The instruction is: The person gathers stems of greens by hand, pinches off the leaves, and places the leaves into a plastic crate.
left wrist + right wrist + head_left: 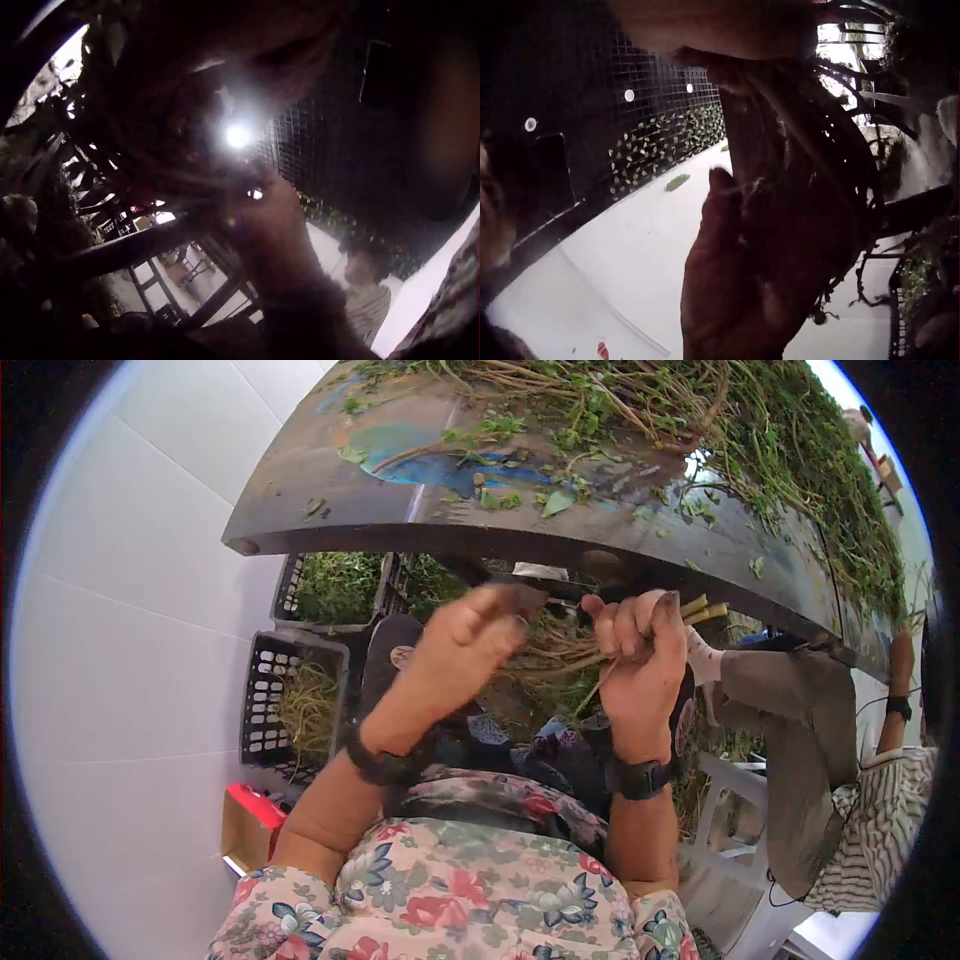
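Note:
My right hand [640,665] grips a bunch of cut stems [708,613], whose pale ends stick out past the fingers to the right. The rest of the bundle [555,650] trails left between the two hands, below the table edge. My left hand [450,655] is raised beside it with fingers bent and dark fingertips facing the right hand; I cannot tell whether it pinches anything. In the right wrist view, a dark hand [731,289] lies against the stems [802,135]. The left wrist view is mostly dark and glary.
Ahead, a table [330,510] bears a large heap of leafy stems [770,450]. Dark crates of greens [340,585] and pale stems [310,705] stand at the left by a white wall [130,610]. A seated person's leg [790,690] and a white stool [730,790] are at the right.

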Demonstrator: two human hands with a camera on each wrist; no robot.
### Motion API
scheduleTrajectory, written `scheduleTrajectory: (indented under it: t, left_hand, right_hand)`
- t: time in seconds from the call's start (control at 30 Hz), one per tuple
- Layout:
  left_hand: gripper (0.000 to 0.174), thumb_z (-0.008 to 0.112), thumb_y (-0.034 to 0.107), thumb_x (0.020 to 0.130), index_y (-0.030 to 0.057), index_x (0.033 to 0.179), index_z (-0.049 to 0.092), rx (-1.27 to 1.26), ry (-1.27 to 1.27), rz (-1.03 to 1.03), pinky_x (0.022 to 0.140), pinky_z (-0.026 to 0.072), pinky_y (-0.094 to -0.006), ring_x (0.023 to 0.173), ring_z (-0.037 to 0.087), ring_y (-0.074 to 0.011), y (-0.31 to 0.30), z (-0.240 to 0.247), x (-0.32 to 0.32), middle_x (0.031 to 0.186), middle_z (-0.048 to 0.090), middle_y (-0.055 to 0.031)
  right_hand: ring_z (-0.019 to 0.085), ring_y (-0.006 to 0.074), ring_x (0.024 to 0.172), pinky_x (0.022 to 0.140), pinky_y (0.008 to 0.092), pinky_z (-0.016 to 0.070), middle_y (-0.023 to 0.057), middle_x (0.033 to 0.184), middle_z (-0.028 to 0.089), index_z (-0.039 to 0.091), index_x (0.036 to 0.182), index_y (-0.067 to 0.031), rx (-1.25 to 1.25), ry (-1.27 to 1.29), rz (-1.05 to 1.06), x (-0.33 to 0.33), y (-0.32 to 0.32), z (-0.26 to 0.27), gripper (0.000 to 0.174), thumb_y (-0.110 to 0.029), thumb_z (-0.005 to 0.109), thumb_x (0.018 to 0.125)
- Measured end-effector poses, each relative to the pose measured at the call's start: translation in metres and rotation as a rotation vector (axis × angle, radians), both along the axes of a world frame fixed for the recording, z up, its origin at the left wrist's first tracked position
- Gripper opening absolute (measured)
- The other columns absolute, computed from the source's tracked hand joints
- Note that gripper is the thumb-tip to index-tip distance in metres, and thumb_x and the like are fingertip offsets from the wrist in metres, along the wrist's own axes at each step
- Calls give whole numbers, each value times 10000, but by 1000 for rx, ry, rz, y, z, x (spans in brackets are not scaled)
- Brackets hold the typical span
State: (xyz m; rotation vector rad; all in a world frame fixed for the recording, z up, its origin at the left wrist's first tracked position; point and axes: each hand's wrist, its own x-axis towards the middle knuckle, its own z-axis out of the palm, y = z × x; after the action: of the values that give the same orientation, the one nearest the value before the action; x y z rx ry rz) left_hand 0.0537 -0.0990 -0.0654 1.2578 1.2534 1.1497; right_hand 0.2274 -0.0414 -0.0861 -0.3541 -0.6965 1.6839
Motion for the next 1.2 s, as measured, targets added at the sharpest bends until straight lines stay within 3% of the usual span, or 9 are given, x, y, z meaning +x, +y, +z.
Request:
scheduleTrajectory:
  t: [0.1, 0.2, 0.57, 0.7, 0.8, 0.83, 0.93, 1.1, 1.2]
  left_hand:
    - [284, 542, 171, 869, 2, 1097, 547, 34, -11, 51, 774, 415, -230, 858, 505, -80, -1, 4, -12, 946, 584, -9]
    - [246, 533, 164, 876, 4, 1061, 565, 14, 42, 80, 755, 417, -231, 835, 511, -76, -7, 12, -19, 925, 588, -2]
    - [227, 558, 200, 859, -7, 941, 604, 386, 444, 177, 806, 424, -260, 886, 551, -128, -4, 35, -28, 935, 620, -59]
    - [237, 533, 157, 843, -15, 994, 593, 90, 374, 33, 818, 420, -253, 917, 549, -123, -5, 53, -32, 979, 616, -57]
    - [261, 542, 152, 834, -34, 1013, 577, 82, 310, -143, 812, 415, -244, 905, 538, -110, 3, 52, -20, 971, 606, -49]
    - [332, 553, 166, 836, -36, 1096, 519, 189, 185, -212, 790, 415, -238, 875, 514, -89, 9, 40, -15, 974, 582, -42]
    - [434, 576, 204, 837, -21, 1183, 442, 19, -232, -376, 818, 404, -246, 920, 489, -83, 10, 34, 6, 1017, 557, -36]
    - [533, 636, 224, 817, 50, 1251, 379, 240, -65, -364, 901, 360, -260, 1069, 424, -101, 15, 19, 20, 1148, 492, -40]
    - [416, 636, 210, 780, 6, 1099, 463, 298, -110, -229, 762, 429, -312, 840, 543, -210, 12, 4, 28, 886, 574, -116]
  right_hand:
    - [440, 185, 658, 863, 402, 410, 40, 683, 409, 373, 673, -67, 140, 1, 15, 1, 5, -2, 231, -157, 460, 868]
    - [458, 213, 693, 890, 419, 386, 53, 694, 420, 344, 641, -83, -43, 0, -135, -3, 3, 6, 292, -203, 445, 888]
    - [507, 255, 736, 916, 482, 347, 70, 696, 463, 335, 592, -105, 250, 178, 199, 5, 8, 5, 391, -311, 359, 924]
    - [513, 256, 730, 916, 478, 345, 62, 697, 475, 348, 577, -111, 275, 247, 284, 2, 9, 10, 415, -329, 332, 929]
    - [543, 263, 747, 939, 490, 336, 82, 711, 521, 359, 574, -99, 302, 138, 261, -9, 6, 23, 404, -311, 358, 918]
    - [555, 268, 767, 948, 495, 329, 94, 728, 541, 373, 578, -90, 381, 8, 216, -11, 7, 26, 401, -307, 367, 915]
    - [585, 285, 822, 962, 500, 330, 131, 781, 593, 421, 599, -62, 600, -315, 93, -17, 13, 40, 383, -289, 395, 907]
    - [581, 274, 887, 830, 419, 445, 135, 843, 618, 518, 678, -12, 651, -439, 52, -20, 8, 45, 290, -218, 488, 879]
    - [565, 218, 864, 775, 356, 454, 110, 851, 612, 548, 768, -17, 539, -446, 117, -24, 5, 45, 225, -227, 556, 845]
